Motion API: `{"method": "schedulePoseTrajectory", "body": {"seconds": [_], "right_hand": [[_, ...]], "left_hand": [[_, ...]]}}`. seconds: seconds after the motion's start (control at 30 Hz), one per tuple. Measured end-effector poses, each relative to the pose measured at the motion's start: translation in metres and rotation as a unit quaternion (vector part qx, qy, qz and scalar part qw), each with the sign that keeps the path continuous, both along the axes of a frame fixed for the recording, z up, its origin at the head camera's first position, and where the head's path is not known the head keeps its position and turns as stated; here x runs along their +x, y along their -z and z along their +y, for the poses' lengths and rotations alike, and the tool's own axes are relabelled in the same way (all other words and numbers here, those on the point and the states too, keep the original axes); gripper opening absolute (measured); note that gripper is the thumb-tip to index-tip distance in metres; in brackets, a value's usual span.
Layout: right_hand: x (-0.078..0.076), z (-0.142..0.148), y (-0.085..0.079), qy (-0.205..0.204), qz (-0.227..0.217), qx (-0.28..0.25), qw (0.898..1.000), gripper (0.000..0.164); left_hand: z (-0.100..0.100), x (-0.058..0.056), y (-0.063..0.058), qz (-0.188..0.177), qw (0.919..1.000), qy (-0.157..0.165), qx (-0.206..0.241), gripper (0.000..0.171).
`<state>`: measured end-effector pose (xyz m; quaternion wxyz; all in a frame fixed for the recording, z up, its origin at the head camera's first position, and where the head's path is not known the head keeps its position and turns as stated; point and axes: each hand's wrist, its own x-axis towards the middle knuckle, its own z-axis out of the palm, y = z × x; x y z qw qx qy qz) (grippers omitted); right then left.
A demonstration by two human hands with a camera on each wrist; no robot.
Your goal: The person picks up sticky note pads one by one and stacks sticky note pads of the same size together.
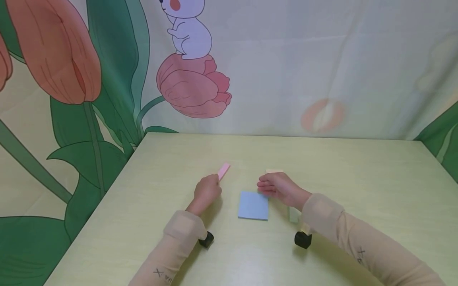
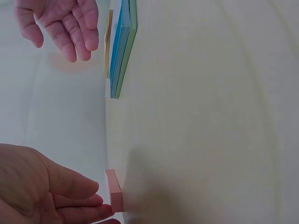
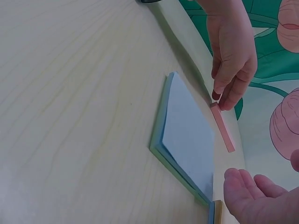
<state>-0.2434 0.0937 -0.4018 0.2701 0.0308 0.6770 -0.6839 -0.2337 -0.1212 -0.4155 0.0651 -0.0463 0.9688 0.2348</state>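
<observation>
A pink strip, like a narrow pad of sticky notes [image 1: 224, 171], lies on the table at my left hand [image 1: 208, 193]. In the left wrist view, fingertips touch the near end of the pink strip [image 2: 115, 196], while the thumb stands apart from it. My right hand [image 1: 280, 188] hovers palm inward with relaxed fingers, over the far right corner of a square blue pad [image 1: 253, 206]. Seen from the right wrist, the blue pad [image 3: 189, 130] has a greenish layer beneath, and that hand's fingers hold nothing.
A pale orange pad [image 1: 274, 171] shows just behind my right hand, mostly hidden by it. Beside the right wrist lies a pale green piece [image 1: 294, 215], partly covered by the sleeve. A printed curtain [image 1: 272, 71] hangs behind the table's far edge.
</observation>
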Motion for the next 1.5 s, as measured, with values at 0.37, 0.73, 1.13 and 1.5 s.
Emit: {"method": "schedulePoseTrajectory", "body": {"seconds": [0.37,0.73,1.13,1.5], "right_hand": [[0.002,0.009,0.0,-0.022,0.008,-0.001,1.0,0.043],[0.008,0.02,-0.003,-0.053,0.002,0.006,0.999,0.045],[0.007,0.049,-0.009,-0.089,0.044,0.029,0.995,0.043],[0.002,0.072,-0.011,-0.088,0.086,0.146,0.982,0.027]], "left_hand": [[0.002,0.003,-0.001,0.0,0.9999,0.012,0.001,0.008],[0.002,0.003,-0.001,0.015,0.9993,0.032,-0.012,0.011],[-0.01,-0.004,-0.006,0.001,0.9998,-0.015,-0.012,0.032],[-0.013,-0.006,-0.005,-0.04,0.9979,-0.018,-0.048,0.021]]}}
